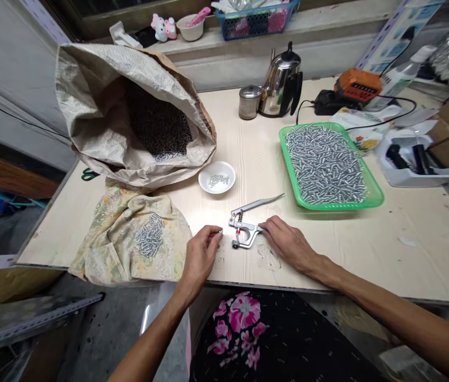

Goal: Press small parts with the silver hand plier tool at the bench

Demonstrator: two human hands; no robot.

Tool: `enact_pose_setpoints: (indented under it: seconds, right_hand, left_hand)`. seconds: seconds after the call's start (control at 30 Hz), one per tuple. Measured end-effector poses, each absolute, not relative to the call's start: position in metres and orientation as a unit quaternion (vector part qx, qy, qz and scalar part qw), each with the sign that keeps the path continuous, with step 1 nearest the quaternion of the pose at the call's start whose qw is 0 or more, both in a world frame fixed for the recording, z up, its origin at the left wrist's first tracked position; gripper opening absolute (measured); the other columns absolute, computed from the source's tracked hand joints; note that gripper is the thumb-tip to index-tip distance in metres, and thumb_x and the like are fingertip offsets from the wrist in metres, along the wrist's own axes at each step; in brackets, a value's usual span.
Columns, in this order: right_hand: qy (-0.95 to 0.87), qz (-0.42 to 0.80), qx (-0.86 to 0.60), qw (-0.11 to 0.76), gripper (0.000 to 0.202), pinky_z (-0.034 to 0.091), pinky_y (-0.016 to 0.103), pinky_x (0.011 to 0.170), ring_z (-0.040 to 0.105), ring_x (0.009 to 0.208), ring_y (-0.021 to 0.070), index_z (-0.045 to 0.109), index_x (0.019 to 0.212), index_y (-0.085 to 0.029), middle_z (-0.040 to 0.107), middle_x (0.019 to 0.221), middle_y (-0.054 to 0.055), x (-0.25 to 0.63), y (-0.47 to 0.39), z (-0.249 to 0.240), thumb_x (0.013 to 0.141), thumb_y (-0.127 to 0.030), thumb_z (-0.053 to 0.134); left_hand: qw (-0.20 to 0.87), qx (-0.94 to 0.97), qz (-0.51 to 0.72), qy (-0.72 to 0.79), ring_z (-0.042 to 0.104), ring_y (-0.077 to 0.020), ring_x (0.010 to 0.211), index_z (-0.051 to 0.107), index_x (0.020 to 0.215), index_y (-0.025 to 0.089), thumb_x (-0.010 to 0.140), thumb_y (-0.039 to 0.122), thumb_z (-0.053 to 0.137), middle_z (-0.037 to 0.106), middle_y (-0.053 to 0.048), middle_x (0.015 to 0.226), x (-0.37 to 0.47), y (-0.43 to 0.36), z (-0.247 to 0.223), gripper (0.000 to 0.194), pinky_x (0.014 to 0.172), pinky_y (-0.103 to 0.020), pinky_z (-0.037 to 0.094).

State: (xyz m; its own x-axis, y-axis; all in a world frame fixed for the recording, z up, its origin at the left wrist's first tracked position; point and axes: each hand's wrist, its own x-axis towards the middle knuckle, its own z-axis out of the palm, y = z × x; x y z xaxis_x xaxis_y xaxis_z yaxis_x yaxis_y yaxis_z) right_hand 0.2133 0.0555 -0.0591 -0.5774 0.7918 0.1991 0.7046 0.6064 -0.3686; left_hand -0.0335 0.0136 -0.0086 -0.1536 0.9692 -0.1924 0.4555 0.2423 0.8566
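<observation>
My left hand [201, 252] is closed in a pinch near the table's front edge. A tiny silvery metal piece [221, 231] shows at its fingertips; its exact kind is too small to tell. Just right of it lie silver hand-press pliers [253, 230] with a spring and a red die, their handles spread apart. My right hand [288, 241] closes its fingers on the end of the lower handle. Behind the pliers, a white bowl [205, 185] holds some short silvery metal pieces. More such pieces [149, 236] lie heaped on a floral cloth [108, 260] to the left.
A large open sack [89, 106] of dark and silvery small pieces leans at back left. On the right stands a green tray [375, 199] full of silvery pieces. Behind are a steel kettle [283, 79], a lidded jar [249, 103] and an orange battery [357, 85] with cables.
</observation>
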Motion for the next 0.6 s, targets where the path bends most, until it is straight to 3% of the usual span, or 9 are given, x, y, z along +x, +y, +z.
enact_pose_setpoints:
  seconds: [0.17, 0.3, 0.4, 0.47, 0.6]
  right_hand:
    - [-0.876, 0.109, -0.43, 0.19, 0.021, 0.048, 0.03, 0.067, 0.059, 0.086, 0.0188, 0.057, 0.108, -0.016, 0.061, 0.095, 0.008, 0.215, 0.053, -0.061, 0.099, -0.017, 0.038]
    - [-0.877, 0.063, -0.448, 0.163, 0.022, 0.044, 0.033, 0.071, 0.056, 0.086, 0.0215, 0.061, 0.103, -0.015, 0.062, 0.092, 0.009, 0.215, 0.058, -0.054, 0.098, -0.014, 0.039]
    - [-0.873, 0.049, -0.462, 0.147, 0.023, 0.042, 0.037, 0.074, 0.054, 0.09, 0.0251, 0.063, 0.105, -0.015, 0.063, 0.092, 0.01, 0.207, 0.063, -0.04, 0.097, -0.013, 0.041]
    - [-0.866, 0.104, -0.453, 0.183, 0.022, 0.043, 0.039, 0.078, 0.054, 0.092, 0.0251, 0.063, 0.11, -0.016, 0.064, 0.094, 0.01, 0.193, 0.064, -0.026, 0.098, -0.017, 0.044]
    - [-0.809, 0.335, -0.384, 0.294, 0.016, 0.046, 0.033, 0.079, 0.059, 0.09, 0.0191, 0.062, 0.107, -0.018, 0.066, 0.097, 0.007, 0.153, 0.062, -0.003, 0.097, -0.026, 0.052]
  left_hand:
    - [0.484, 0.429, 0.371, 0.666, 0.058, -0.0116, 0.059, 0.07, 0.093, 0.016, 0.078, 0.033, 0.066, 0.066, -0.001, 0.071, -0.038, 0.029, -0.011, 0.023, 0.061, -0.024, 0.049]
    - [0.613, 0.279, 0.398, 0.624, 0.058, -0.009, 0.056, 0.066, 0.094, 0.011, 0.064, 0.035, 0.08, 0.068, -0.003, 0.074, -0.048, 0.026, -0.009, 0.041, 0.059, -0.024, 0.051]
    - [0.622, 0.255, 0.409, 0.617, 0.059, -0.0086, 0.057, 0.064, 0.098, 0.01, 0.06, 0.035, 0.083, 0.07, -0.005, 0.077, -0.048, 0.019, -0.007, 0.05, 0.059, -0.023, 0.052]
    - [0.598, 0.27, 0.426, 0.623, 0.06, -0.0093, 0.057, 0.063, 0.099, 0.01, 0.062, 0.036, 0.083, 0.069, -0.003, 0.074, -0.044, 0.015, -0.006, 0.049, 0.059, -0.023, 0.053]
    - [0.547, 0.315, 0.448, 0.633, 0.062, -0.0105, 0.059, 0.062, 0.094, 0.012, 0.067, 0.035, 0.079, 0.067, 0.0, 0.071, -0.035, 0.009, -0.001, 0.039, 0.059, -0.023, 0.053]
